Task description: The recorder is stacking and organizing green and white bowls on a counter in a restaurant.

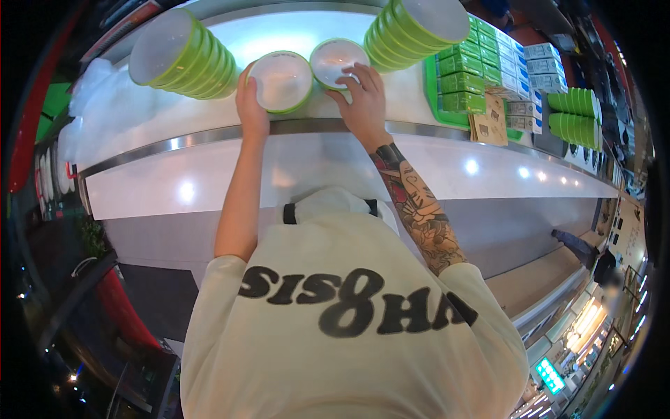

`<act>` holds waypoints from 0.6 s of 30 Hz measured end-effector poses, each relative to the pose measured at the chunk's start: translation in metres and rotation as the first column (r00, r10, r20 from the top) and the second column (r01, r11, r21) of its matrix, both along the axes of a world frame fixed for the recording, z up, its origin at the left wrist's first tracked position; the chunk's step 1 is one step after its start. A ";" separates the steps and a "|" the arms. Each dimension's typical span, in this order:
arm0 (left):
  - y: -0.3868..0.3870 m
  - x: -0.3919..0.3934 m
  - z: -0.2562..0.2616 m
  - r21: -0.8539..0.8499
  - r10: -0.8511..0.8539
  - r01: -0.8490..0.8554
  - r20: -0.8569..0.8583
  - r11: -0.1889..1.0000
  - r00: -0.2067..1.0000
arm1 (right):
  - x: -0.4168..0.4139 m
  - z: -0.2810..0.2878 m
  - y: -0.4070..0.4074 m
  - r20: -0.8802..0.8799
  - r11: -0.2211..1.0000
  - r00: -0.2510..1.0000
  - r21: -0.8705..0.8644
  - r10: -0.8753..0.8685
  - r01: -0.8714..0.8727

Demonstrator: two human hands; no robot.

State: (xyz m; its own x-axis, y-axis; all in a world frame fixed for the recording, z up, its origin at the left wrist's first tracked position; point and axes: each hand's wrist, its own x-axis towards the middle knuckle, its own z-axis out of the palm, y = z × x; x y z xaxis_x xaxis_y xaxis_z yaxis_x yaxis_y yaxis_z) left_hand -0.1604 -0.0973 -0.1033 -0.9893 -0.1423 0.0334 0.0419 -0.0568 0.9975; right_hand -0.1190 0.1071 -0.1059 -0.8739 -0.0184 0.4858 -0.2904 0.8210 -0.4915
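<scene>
Two green bowls with white insides stand side by side on a white counter. My left hand [252,105] is curved round the left side of the left bowl [283,82], its thumb at the rim. Over the right bowl [337,57] is my right hand [363,99], thumb near the rim and fingers bent above the inside; whether it grips the bowl I cannot tell. A tall stack of like green bowls [204,63] leans at the left, and another stack [403,34] rises just beyond my right hand.
Clear plastic bags [97,105] lie at the counter's left end. To the right, a green tray [432,91] holds green boxes [463,84] and white-blue boxes [507,65], beside brown paper packets [489,119]. More green cups [574,118] lie farther right. A metal edge [309,125] runs along the counter. A person [586,254] is far right.
</scene>
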 end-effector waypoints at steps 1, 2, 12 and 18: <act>-0.001 -0.001 -0.002 -0.003 0.009 -0.009 -0.004 1.000 1.000 | 0.000 -0.003 -0.002 -0.004 1.000 1.000 -0.003 0.009 -0.009; -0.002 -0.001 -0.003 0.049 -0.001 0.001 -0.009 0.999 1.000 | 0.001 -0.006 -0.004 -0.058 1.000 0.998 0.014 -0.015 0.015; -0.001 0.006 -0.011 0.173 -0.035 0.046 -0.068 0.984 0.997 | 0.017 0.059 -0.025 -0.252 0.980 0.955 -0.166 -0.153 0.113; 0.017 0.011 -0.023 0.284 0.153 -0.132 -0.053 0.950 0.987 | 0.019 0.079 -0.058 -0.363 1.000 0.932 -0.022 0.009 -0.018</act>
